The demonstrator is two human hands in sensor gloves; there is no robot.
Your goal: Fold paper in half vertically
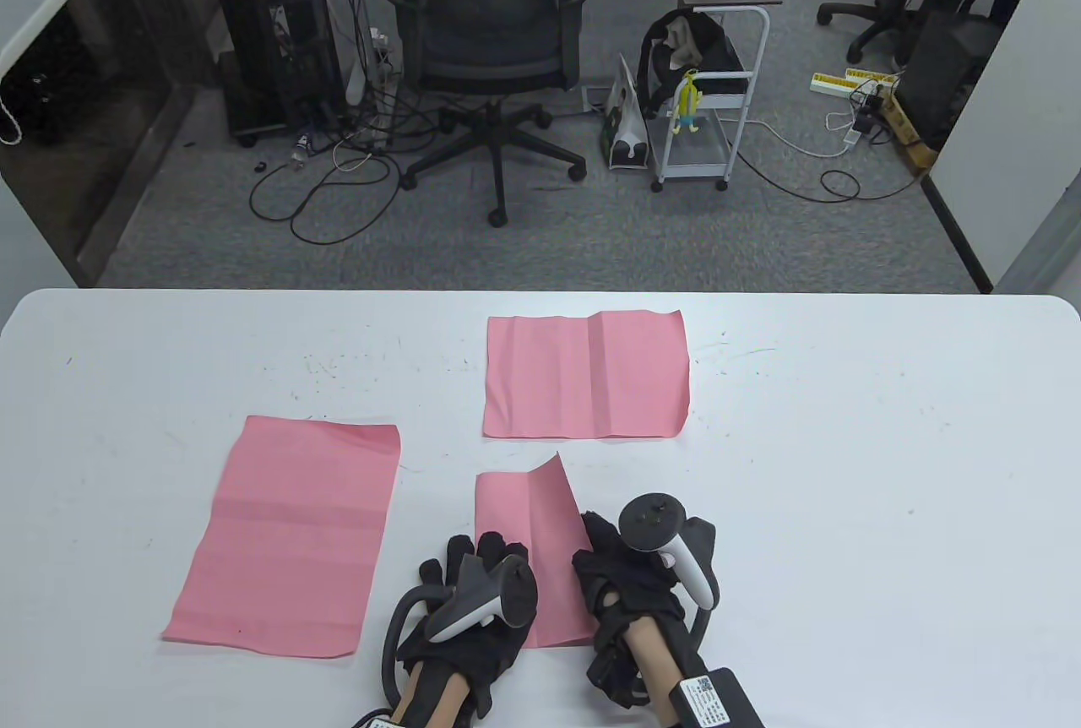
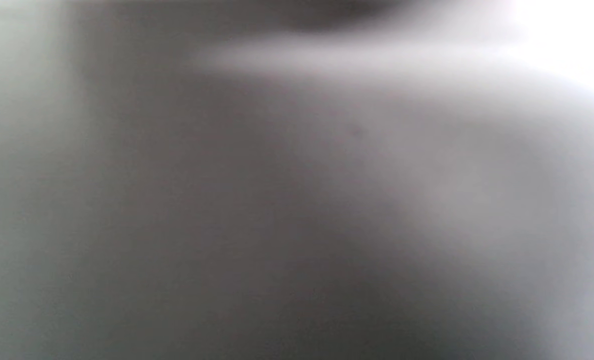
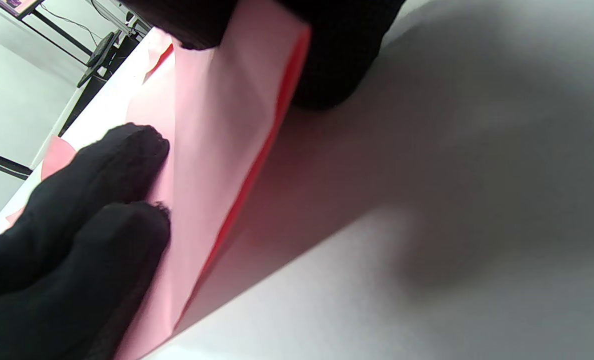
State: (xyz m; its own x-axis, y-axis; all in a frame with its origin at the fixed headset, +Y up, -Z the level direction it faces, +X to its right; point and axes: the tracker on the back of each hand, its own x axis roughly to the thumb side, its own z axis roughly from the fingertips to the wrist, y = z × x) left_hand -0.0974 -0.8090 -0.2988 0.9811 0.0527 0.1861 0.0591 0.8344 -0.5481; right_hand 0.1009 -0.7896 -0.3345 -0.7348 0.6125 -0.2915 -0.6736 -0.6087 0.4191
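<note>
Table [image 1: 844, 441] white, scuffed; office chair [image 1: 490, 44] behind; left hand [image 1: 473, 601] presses, right hand [image 1: 633, 567] pinches folded paper [image 1: 528, 525]

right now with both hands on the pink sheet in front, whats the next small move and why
Probably press the right hand down along the fold to flatten it. The near pink sheet is already doubled over, with the left hand resting on it, but its far corner lifts off the table, and the right wrist view shows the layers gaping at the fold.

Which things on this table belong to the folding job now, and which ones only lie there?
In the job:
- half-folded pink paper sheet
- left hand, resting on it
- right hand, at its fold

Lying about:
- flat pink sheet at left
- creased pink sheet behind
</note>
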